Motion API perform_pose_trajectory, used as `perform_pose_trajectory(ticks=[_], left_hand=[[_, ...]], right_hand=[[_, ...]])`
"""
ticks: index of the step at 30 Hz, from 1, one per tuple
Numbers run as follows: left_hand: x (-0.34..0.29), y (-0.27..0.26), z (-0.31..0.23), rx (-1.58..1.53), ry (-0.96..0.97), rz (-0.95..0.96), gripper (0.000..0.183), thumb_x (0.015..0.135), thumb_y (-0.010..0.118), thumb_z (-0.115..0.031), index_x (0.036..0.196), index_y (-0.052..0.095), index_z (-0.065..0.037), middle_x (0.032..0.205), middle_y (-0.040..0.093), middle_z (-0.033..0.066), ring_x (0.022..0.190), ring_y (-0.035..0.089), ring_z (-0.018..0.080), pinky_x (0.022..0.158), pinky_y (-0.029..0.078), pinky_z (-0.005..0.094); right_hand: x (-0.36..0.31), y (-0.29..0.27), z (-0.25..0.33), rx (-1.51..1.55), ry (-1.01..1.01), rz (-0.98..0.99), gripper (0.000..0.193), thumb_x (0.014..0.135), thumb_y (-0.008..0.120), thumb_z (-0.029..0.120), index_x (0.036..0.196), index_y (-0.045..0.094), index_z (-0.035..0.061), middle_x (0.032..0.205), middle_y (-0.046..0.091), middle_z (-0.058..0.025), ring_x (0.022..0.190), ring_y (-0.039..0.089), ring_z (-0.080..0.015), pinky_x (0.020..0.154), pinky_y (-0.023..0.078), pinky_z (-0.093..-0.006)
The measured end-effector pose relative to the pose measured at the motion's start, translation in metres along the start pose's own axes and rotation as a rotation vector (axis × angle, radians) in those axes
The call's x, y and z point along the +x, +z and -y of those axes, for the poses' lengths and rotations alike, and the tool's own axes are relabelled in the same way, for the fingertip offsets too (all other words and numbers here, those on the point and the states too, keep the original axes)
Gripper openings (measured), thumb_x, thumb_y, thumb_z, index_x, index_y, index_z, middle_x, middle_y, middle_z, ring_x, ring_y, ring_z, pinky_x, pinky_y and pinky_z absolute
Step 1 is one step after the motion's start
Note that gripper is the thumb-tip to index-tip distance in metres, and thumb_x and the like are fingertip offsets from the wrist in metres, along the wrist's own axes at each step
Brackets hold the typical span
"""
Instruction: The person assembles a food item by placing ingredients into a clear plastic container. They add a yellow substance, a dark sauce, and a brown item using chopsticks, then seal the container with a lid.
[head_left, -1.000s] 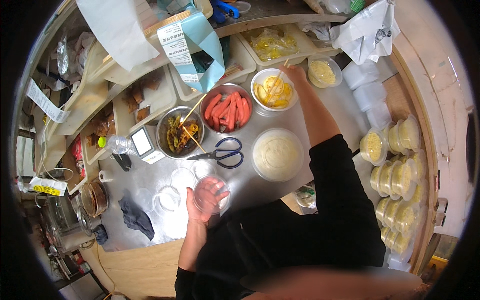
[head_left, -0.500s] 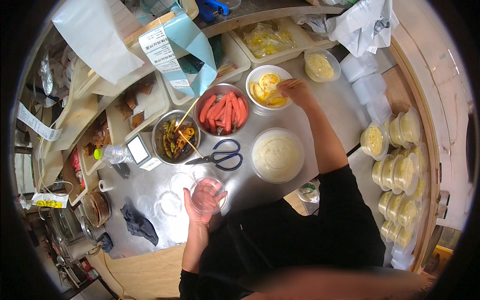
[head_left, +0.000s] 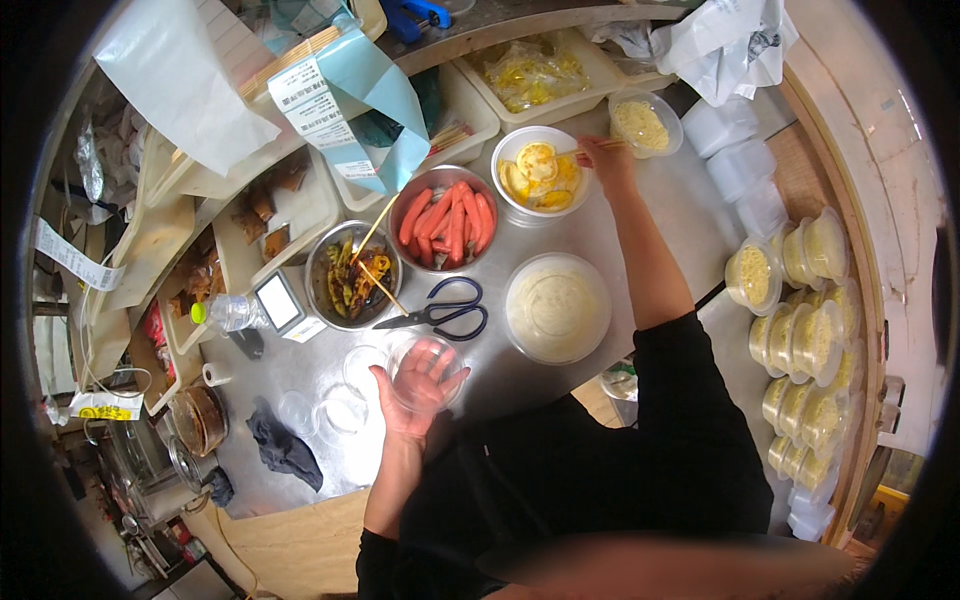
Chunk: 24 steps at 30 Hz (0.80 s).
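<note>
Just in from the near edge of the steel tabletop (head_left: 670,195), a worker's left hand (head_left: 405,412) lay palm up, fingers spread, a clear plastic tub (head_left: 430,375) resting on it. A flat palm seemed best for keeping that tub level. Beyond it sat scissors (head_left: 435,317) and a round pale-filled tub (head_left: 557,308). Toward the far edge, right of the sausages (head_left: 452,225), a white bowl (head_left: 512,142) held what looked like fried eggs (head_left: 537,162). At its right rim the right hand (head_left: 608,160) was closed around chopsticks (head_left: 568,152); whether they pinched egg, I couldn't tell. Soft rounds likely called for a light, even squeeze, tips low over the bowl.
</note>
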<state>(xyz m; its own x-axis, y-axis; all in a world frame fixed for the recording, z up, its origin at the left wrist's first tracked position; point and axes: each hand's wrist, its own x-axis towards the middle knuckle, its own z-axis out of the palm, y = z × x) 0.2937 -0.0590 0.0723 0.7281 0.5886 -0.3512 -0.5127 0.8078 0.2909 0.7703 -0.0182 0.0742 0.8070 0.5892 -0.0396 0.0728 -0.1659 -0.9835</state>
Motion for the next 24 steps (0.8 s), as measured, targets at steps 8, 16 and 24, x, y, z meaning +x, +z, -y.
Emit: perform_pose_trajectory(ticks=[8, 16, 24], left_hand=[[0.017, 0.006, -0.005, -0.010, 0.011, -0.051, 0.080, 0.085, 0.046, -0.071, 0.138, 0.044, -0.011, 0.136, 0.051, 0.0138, 0.127, 0.047, 0.0355, 0.106, 0.031, 0.0634], [0.072, 0.025, 0.001, -0.033, 0.006, 0.054, 0.087, 0.084, 0.036, -0.077, 0.138, 0.040, -0.009, 0.142, 0.045, 0.0183, 0.128, 0.046, 0.0373, 0.105, 0.033, 0.0594], [0.080, 0.044, 0.000, -0.168, 0.049, -0.018, 0.085, 0.084, 0.037, -0.076, 0.137, 0.044, -0.011, 0.138, 0.051, 0.0149, 0.127, 0.047, 0.0379, 0.103, 0.036, 0.0626]], right_hand=[[-0.033, -0.018, 0.044, 0.242, -0.122, 0.013, 0.016, 0.086, 0.068, 0.010, 0.096, 0.070, -0.0014, 0.086, 0.069, -0.0098, 0.069, 0.067, -0.0176, 0.065, 0.058, -0.0285], [-0.109, -0.020, 0.116, 0.408, -0.037, 0.264, 0.024, 0.090, 0.064, 0.015, 0.105, 0.067, -0.0028, 0.093, 0.069, -0.0124, 0.075, 0.068, -0.0199, 0.069, 0.058, -0.0309], [-0.209, 0.041, 0.107, 0.214, -0.018, 0.569, 0.016, 0.089, 0.062, 0.008, 0.096, 0.069, -0.0048, 0.087, 0.066, -0.0123, 0.076, 0.065, -0.0187, 0.069, 0.057, -0.0280]])
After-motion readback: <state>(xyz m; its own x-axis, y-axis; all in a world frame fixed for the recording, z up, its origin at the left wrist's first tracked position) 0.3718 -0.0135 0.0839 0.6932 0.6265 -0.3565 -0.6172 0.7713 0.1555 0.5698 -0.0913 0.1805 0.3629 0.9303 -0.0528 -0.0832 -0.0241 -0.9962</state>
